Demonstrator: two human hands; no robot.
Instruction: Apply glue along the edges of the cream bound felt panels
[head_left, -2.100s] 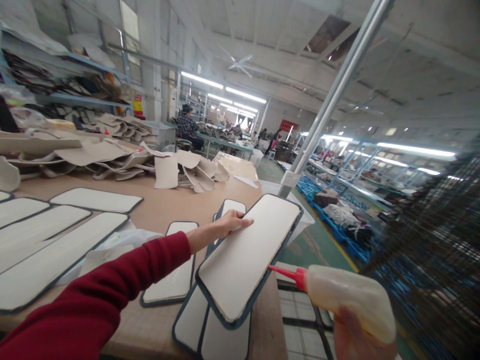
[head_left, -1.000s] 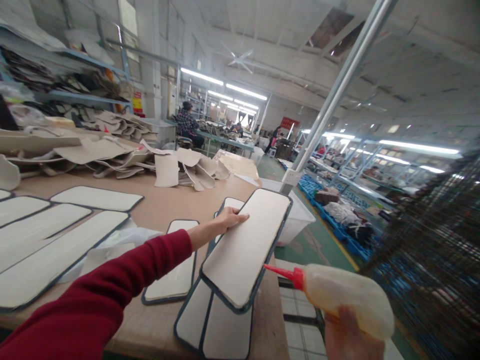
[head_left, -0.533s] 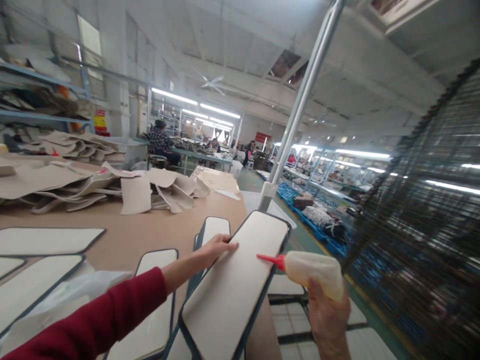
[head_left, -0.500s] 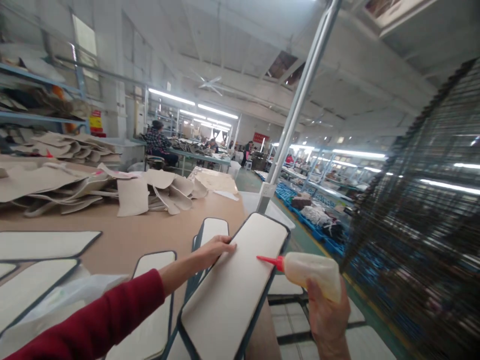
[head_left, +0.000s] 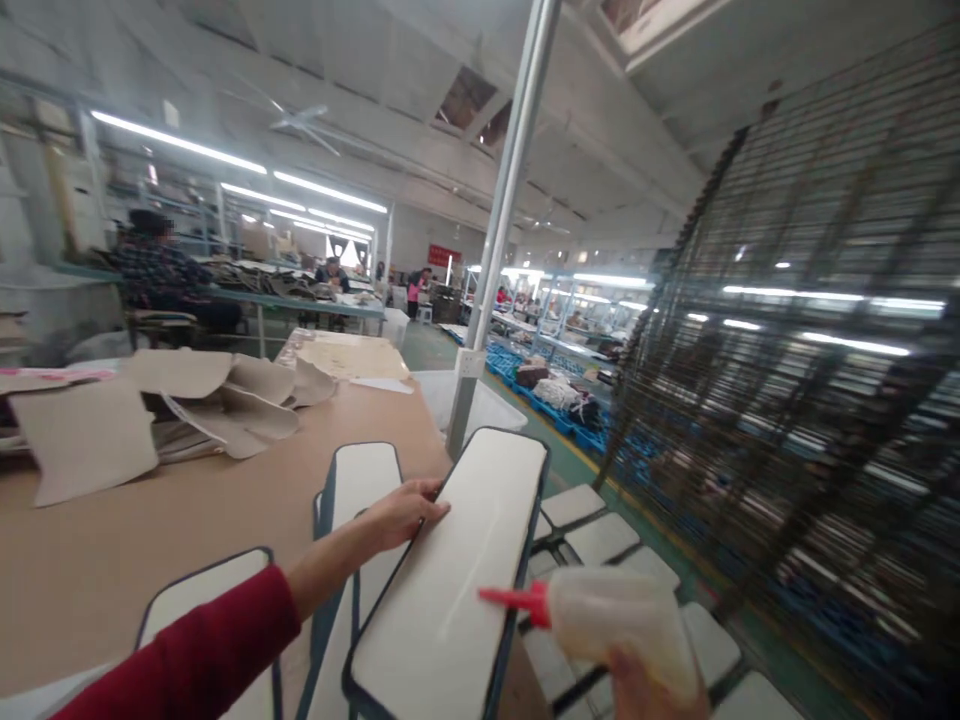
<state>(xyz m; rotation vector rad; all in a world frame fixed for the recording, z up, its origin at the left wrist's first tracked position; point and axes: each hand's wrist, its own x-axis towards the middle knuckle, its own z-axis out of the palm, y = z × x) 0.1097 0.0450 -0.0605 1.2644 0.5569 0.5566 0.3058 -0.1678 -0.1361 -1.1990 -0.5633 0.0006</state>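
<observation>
A long white panel with rounded corners and a dark edge (head_left: 457, 570) is tilted up in front of me. My left hand (head_left: 405, 515) grips its left edge, with the thumb on the white face. In my right hand (head_left: 645, 685), partly cut off by the bottom of the view, is a translucent squeeze bottle (head_left: 619, 620) of yellowish liquid. Its red nozzle (head_left: 514, 597) points left over the panel's lower half; I cannot tell whether the tip touches. A thin shiny wet streak (head_left: 472, 575) runs along the white face. Similar dark-edged panels (head_left: 367, 480) are stacked behind my left hand.
Beige sheets (head_left: 217, 390) are piled on the brown table (head_left: 375, 420). A metal post (head_left: 499, 220) rises beyond the panel. More white panels (head_left: 600, 540) lie below at right, near a tall wire rack (head_left: 787, 330). Co-workers (head_left: 169, 270) are in the background.
My view has swung right. The bottle has moved down the panel toward its near end, and a shiny streak now shows on the face. My left hand keeps its grip on the edge.
</observation>
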